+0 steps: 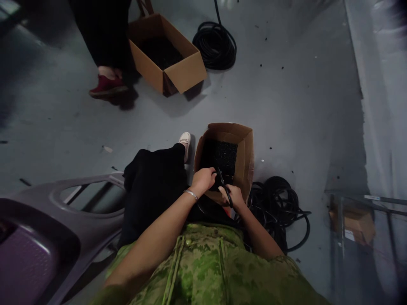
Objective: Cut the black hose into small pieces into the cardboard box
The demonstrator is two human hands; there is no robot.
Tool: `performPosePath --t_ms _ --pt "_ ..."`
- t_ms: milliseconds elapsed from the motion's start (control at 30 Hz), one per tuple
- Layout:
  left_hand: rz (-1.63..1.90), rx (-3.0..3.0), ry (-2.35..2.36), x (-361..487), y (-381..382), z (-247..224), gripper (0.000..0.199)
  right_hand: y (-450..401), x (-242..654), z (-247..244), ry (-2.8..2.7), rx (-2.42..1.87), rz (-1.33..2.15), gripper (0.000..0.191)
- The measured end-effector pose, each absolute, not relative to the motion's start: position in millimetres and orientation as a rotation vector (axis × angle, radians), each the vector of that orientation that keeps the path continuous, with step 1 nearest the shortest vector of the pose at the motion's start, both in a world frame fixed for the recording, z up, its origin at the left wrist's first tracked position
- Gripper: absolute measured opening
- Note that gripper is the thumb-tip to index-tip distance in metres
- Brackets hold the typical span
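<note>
My right hand (pixel 234 197) is closed round the black looped handles of a pair of scissors (pixel 228 195), whose blades point up and left towards my other hand. My left hand (pixel 203 180) has its fingers pinched close to the blade tips. A thin dark cable (pixel 201 207) runs below my left wrist over my lap, and what the pinched fingers hold looks like part of it, though it is mostly hidden. Both hands are over the near side of an open cardboard box (pixel 246 159). Many small black pieces (pixel 225 154) lie inside this box.
Tangled black cable (pixel 280 197) lies right of the box. Farther off stand another cardboard box (pixel 187 70) with dark contents and a cable coil (pixel 216 46). A person's red shoe (pixel 108 87) is at upper left. A grey chair (pixel 92 199) stands at left, a small carton (pixel 359 224) at right.
</note>
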State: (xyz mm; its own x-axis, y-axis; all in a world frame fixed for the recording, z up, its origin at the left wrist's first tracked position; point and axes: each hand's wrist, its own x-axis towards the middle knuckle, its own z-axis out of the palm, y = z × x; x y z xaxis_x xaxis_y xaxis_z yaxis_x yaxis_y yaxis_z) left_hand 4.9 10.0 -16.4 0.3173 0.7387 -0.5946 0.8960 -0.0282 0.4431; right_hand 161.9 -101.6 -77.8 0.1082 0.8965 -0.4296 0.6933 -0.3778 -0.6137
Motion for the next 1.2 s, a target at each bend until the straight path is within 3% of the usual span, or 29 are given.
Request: performPosePath --t_ms 133,500,700,933,1200 --pt "-0.267 1.846 1.403 5 9 -19 0.032 -100 161 -73 -1.512 -2.107 1.202 0.052" --pt "-0.173 1.728 1.538 6 12 -14 0.036 -102 149 -88 -1.511 -2.167 0.954 0.058" --pt "-0.116 1.698 1.533 6 11 -15 0.035 -110 148 -96 -1.448 -2.192 1.107 0.059" --pt "0.076 1.662 1.555 6 10 -11 0.035 -98 157 -78 -1.181 -1.968 1.397 0.049" --pt "0.125 1.644 1.567 5 10 -11 0.035 -88 171 -61 -1.502 -1.958 1.272 0.033"
